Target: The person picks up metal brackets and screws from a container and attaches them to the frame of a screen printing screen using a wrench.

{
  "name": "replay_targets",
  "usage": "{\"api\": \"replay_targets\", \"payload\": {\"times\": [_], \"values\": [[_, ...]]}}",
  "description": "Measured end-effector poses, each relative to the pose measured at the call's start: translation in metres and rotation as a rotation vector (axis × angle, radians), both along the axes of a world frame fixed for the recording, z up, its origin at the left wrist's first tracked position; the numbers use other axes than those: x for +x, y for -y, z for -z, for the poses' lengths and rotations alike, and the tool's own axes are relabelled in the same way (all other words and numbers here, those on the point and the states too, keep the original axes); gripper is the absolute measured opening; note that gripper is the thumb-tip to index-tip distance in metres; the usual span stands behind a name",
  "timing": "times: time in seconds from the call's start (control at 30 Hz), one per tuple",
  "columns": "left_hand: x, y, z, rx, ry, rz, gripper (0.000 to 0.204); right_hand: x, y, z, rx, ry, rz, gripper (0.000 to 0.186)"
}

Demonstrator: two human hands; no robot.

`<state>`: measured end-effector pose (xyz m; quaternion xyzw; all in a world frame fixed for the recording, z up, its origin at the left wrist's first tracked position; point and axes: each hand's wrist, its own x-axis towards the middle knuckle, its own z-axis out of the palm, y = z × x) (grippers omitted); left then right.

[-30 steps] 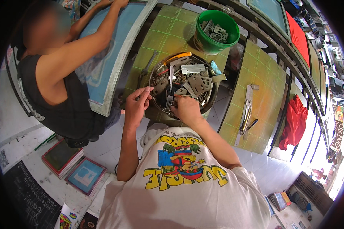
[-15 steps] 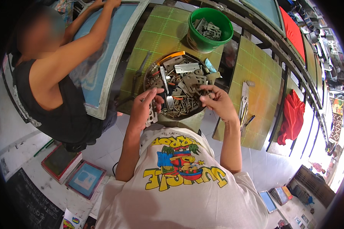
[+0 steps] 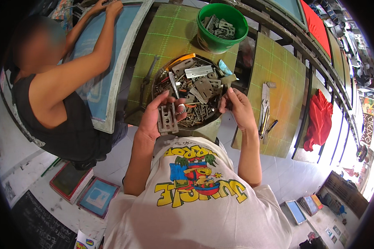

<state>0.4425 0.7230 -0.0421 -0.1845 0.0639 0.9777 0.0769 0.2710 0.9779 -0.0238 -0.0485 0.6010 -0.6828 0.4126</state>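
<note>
My left hand [image 3: 151, 118] is closed on slotted metal bracket plates [image 3: 167, 120], held upright at the near-left side of a round pan [image 3: 157, 75] full of screws [image 3: 195, 116], metal plates and small hardware. My right hand [image 3: 237, 103] is at the pan's right edge, thumb and forefinger pinched together; what they hold, if anything, I cannot make out. A silver utensil [image 3: 173, 85] and a yellow-orange handled item [image 3: 185, 57] lie in the pan, which sits on a green gridded platen [image 3: 147, 41].
A green bucket [image 3: 212, 37] of brackets stands behind the pan. A person [image 3: 62, 95] works at a framed screen [image 3: 91, 70] on my left. Another platen [image 3: 278, 62] on the right carries wrenches [image 3: 265, 114]. A red cloth [image 3: 316, 120] hangs beyond it.
Both hands came out of the pan's middle: the left now shows bracket plates in its grip, the right moved rightward to the edge. The other person's arms stay at the screen.
</note>
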Motion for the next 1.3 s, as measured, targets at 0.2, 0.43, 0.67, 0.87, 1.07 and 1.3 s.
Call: {"api": "replay_targets", "payload": {"times": [0.2,0.43,0.67,0.87,1.07,1.3], "values": [[-0.016,-0.03,-0.027,-0.355,0.129,0.021,0.056,0.011,0.027,-0.016,0.261,-0.313,-0.019,0.039],[-0.009,-0.058,-0.006,-0.982,-0.08,-0.077,0.047,0.092,0.064,-0.051,0.279,-0.932,-0.268,0.053],[0.006,-0.038,0.011,-0.453,0.266,-0.071,0.026,0.048,0.041,-0.045,0.483,-0.527,-0.067,0.04],[0.003,-0.011,-0.003,-0.446,0.247,-0.083,0.027,0.043,0.049,0.003,0.848,-1.132,-0.036,0.062],[-0.005,-0.002,-0.011,-0.569,0.214,-0.047,0.027,0.048,0.088,0.018,1.041,-1.235,-0.09,0.076],[-0.011,0.008,-0.015,-0.584,0.187,-0.036,0.026,0.041,0.097,0.012,0.988,-1.125,-0.187,0.061]]}}
